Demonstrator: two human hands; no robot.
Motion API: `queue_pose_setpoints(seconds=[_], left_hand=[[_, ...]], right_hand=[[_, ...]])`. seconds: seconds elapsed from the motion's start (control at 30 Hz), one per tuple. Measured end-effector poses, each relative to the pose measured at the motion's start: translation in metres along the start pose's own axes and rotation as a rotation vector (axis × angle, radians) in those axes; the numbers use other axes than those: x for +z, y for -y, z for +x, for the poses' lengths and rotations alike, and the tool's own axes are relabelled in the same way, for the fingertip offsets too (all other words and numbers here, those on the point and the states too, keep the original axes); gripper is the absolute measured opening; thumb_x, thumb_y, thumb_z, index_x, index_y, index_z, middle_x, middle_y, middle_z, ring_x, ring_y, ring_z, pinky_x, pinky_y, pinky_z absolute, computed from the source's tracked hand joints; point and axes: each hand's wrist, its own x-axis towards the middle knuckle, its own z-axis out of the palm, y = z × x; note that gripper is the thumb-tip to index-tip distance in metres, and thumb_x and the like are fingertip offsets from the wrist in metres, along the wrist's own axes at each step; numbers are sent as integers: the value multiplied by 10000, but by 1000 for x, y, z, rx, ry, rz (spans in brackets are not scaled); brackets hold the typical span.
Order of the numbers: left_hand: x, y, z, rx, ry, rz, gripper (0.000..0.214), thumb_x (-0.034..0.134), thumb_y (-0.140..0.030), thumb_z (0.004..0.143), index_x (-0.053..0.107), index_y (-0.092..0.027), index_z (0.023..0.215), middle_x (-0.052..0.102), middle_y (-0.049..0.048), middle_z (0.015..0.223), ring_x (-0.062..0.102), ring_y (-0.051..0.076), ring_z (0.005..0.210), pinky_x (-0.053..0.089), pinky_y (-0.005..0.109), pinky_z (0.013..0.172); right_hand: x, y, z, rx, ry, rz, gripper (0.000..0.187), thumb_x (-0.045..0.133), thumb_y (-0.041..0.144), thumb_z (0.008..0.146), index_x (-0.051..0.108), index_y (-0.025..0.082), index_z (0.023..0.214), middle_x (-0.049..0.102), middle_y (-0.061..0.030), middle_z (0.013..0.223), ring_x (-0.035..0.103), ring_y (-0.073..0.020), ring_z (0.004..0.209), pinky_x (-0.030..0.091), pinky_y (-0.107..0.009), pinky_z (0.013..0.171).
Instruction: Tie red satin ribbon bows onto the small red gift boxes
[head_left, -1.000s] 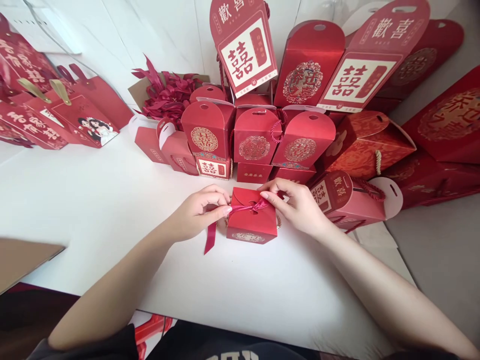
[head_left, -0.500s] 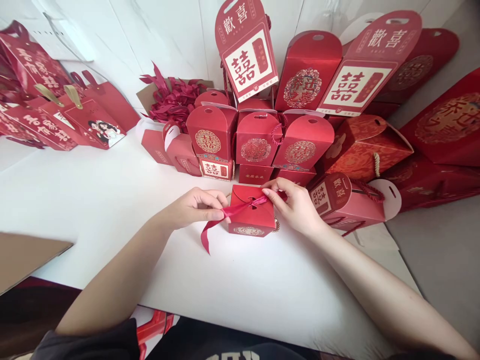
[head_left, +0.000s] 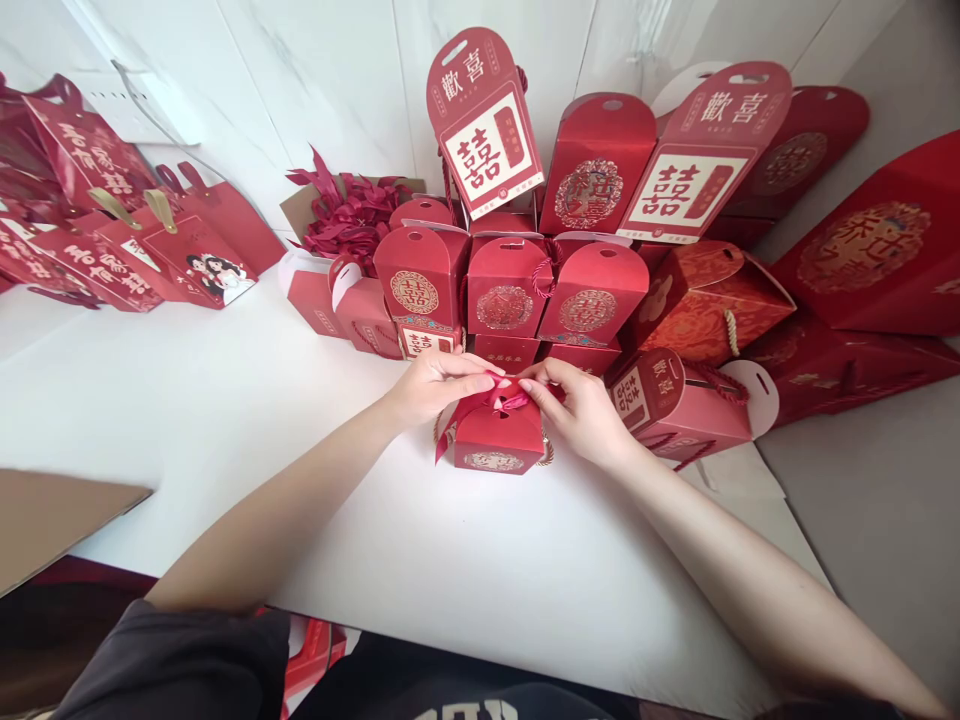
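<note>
A small red gift box (head_left: 499,445) with a gold emblem on its front sits on the white table, a twisted gold cord showing at its sides. Over its top runs a crimson ribbon (head_left: 510,402), with one tail hanging past the left side. My left hand (head_left: 433,385) pinches the ribbon near the middle of the lid, thumb against fingers. Close beside it, my right hand (head_left: 576,400) pinches the ribbon on the right. The fingertips nearly meet above the box and partly cover the ribbon there.
Several red gift boxes (head_left: 506,295) are stacked behind the hands, with a pink-red box (head_left: 712,415) at the right. A cardboard box of crimson ribbons (head_left: 349,215) stands behind. Red gift bags (head_left: 191,255) fill the back left. A brown cardboard sheet (head_left: 60,520) lies at the left edge.
My left hand has moved right and up, from holding the ribbon out at the left to the lid's middle, beside my right hand. The ribbon tail now hangs closer to the box.
</note>
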Motion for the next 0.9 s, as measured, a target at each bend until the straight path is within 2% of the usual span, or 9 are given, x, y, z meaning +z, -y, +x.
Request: queue_pose_setpoints(seconds=[0.1,0.2,0.3,0.4,0.5,0.63,0.77,0.9], left_hand=[[0,3,3,11,59,47,219,701,-371,838,801,-177,861,768,109,988,647,228,1126,401,395,1102],[-5,6,5,32,100,71,230,685,-391,851,800,-198,901,749,106,1089,636,236,1162,260,447,1189],[-11,8,8,62,118,53,260,699,-441,829,806,-207,868,777,103,951,660,252,1126,91,477,1227],[-13,11,11,87,115,68,247,703,-437,828,806,-218,869,781,88,912,693,231,1047,80,456,1227],[-11,14,13,110,97,132,227,660,-393,873,803,-216,861,780,59,878,711,172,916,152,419,1215],[-9,15,13,92,137,142,227,659,-354,873,796,-197,782,765,73,824,651,188,980,432,352,1021],[-13,14,14,106,195,133,167,692,-311,849,793,-212,758,743,71,794,600,192,1035,467,315,942],[-17,17,17,174,274,99,114,708,-301,838,802,-240,850,740,73,847,609,193,993,471,329,918]], right_hand=[[0,0,0,5,-2,-1,276,512,365,960,415,225,743,701,-57,980,640,-205,888,454,-326,798],[0,-1,1,0,-14,5,261,508,347,963,429,222,747,708,-55,982,644,-197,879,457,-317,792],[1,-2,1,0,-29,3,258,521,339,957,441,219,743,716,-46,974,648,-189,862,456,-306,781],[1,-3,2,5,-27,3,261,523,337,957,443,219,738,717,-42,971,649,-189,862,453,-306,783],[1,-3,2,12,-28,4,264,514,335,961,443,218,735,713,-42,968,644,-186,851,451,-306,775],[-3,-3,4,28,0,28,279,541,353,951,455,215,724,707,-40,952,632,-186,859,447,-313,789],[-14,-6,7,-10,50,89,297,575,381,931,519,207,696,654,-44,914,595,-187,868,440,-324,814],[-22,-10,10,-14,62,94,291,616,406,902,571,205,696,547,-26,835,537,-174,803,423,-325,790]])
